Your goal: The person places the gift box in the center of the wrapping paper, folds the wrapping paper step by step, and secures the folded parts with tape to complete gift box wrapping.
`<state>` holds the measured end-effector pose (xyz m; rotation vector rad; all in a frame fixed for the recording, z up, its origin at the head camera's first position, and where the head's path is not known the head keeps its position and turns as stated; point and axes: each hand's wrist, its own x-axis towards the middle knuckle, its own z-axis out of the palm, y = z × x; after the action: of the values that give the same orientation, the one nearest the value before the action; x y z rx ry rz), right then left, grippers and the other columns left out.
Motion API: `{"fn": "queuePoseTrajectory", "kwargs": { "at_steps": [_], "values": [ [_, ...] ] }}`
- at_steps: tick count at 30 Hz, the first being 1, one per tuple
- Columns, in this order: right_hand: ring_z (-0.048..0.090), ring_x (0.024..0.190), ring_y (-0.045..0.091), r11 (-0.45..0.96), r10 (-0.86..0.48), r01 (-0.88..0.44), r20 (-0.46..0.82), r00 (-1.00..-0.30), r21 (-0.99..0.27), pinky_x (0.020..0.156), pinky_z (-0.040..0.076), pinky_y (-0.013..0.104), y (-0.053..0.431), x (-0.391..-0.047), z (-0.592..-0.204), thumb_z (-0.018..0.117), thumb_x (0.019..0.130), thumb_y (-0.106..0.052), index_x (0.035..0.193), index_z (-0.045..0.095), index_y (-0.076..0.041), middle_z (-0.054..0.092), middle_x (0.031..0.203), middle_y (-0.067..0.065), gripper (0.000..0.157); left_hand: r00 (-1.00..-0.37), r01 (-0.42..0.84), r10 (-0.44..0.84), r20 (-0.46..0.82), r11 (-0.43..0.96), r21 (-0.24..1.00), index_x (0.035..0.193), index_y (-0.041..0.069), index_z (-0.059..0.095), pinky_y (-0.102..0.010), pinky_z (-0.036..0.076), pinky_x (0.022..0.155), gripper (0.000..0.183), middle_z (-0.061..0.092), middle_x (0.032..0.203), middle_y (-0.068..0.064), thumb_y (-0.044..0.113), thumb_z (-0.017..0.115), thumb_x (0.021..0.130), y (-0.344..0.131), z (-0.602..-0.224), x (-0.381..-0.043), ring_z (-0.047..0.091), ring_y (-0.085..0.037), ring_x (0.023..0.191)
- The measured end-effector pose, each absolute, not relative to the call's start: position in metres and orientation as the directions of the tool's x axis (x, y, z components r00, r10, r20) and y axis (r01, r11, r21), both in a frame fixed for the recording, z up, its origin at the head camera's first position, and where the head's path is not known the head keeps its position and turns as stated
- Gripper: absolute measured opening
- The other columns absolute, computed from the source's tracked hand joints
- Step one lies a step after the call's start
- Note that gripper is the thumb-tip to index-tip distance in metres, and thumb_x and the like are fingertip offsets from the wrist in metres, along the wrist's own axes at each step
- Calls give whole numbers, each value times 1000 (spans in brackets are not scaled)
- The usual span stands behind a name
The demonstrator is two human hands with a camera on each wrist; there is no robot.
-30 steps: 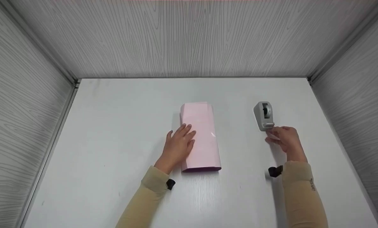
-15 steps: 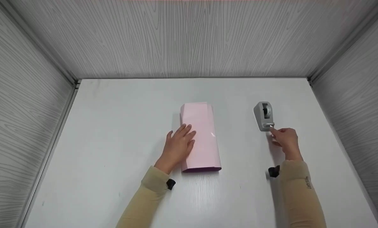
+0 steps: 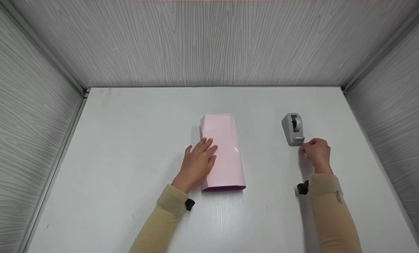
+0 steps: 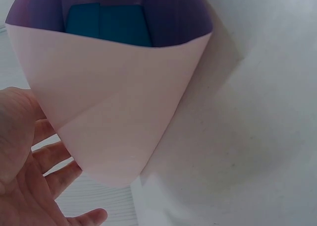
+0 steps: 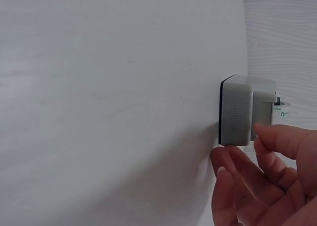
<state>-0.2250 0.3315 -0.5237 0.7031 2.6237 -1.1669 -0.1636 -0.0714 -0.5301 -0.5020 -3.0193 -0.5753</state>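
Note:
A pink paper wrap [image 3: 223, 158] with a purple inner side lies lengthwise on the table, folded around a teal box [image 4: 119, 25] visible through its open near end. My left hand [image 3: 195, 163] rests on its left side, fingers spread and fairly straight. To the right stands a grey tape dispenser [image 3: 286, 130] carrying a tape roll [image 3: 297, 123]. My right hand [image 3: 318, 153] is at its front end, where thumb and forefinger pinch the end of the clear tape [image 5: 261, 118] beside the toothed cutter. The other fingers are bent below the dispenser's front edge.
The white table [image 3: 132, 140] is bounded by a grey wood-grain panel [image 3: 209, 42] at the back and similar panels at both sides. A small black wrist camera [image 3: 189, 204] sits at the left cuff, another black camera [image 3: 302, 188] at the right.
The right hand has shifted slightly at the dispenser's front, its fingers drawing in to a tighter pinch beside the cutter. Left hand, pink wrap and dispenser have stayed in place.

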Motion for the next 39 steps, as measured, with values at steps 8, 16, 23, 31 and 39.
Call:
{"fn": "queuePoseTrajectory", "kwargs": {
  "at_steps": [8,16,23,31,39],
  "values": [
    [60,79,16,583,237,485,-434,-869,-652,68,53,28,336,-219,-522,55,99,-25,103,58,2,65,94,11,27,-943,331,318,96,875,354,139,19,57,-59,28,109,40,41,153,-1,31,53,101,-72,-531,-164,29,-21,144],
    [63,92,22,592,25,371,-444,-896,-715,78,54,33,317,-207,-517,53,101,-32,112,56,5,64,106,17,38,-942,334,320,99,873,354,140,19,56,-59,28,109,40,41,153,-1,31,52,102,-73,-532,-165,29,-21,144],
    [64,87,23,604,-174,174,-342,-923,-778,77,54,37,281,-201,-520,55,101,-31,101,59,2,65,97,15,34,-942,335,321,101,873,353,140,19,56,-59,29,108,40,41,153,-2,31,52,102,-73,-533,-165,29,-21,144],
    [65,83,23,571,-353,25,-274,-895,-820,73,54,36,238,-206,-514,56,101,-25,98,61,2,65,92,16,28,-942,334,321,97,872,359,140,18,55,-59,29,108,40,40,153,-3,30,52,102,-72,-533,-165,29,-22,144],
    [63,79,28,549,-471,-73,-236,-850,-833,71,54,38,199,-221,-502,53,103,-25,97,60,6,64,84,15,32,-937,348,336,96,870,350,139,18,55,-58,31,107,39,42,152,-3,30,52,102,-72,-531,-165,30,-23,143]
  ]
}}
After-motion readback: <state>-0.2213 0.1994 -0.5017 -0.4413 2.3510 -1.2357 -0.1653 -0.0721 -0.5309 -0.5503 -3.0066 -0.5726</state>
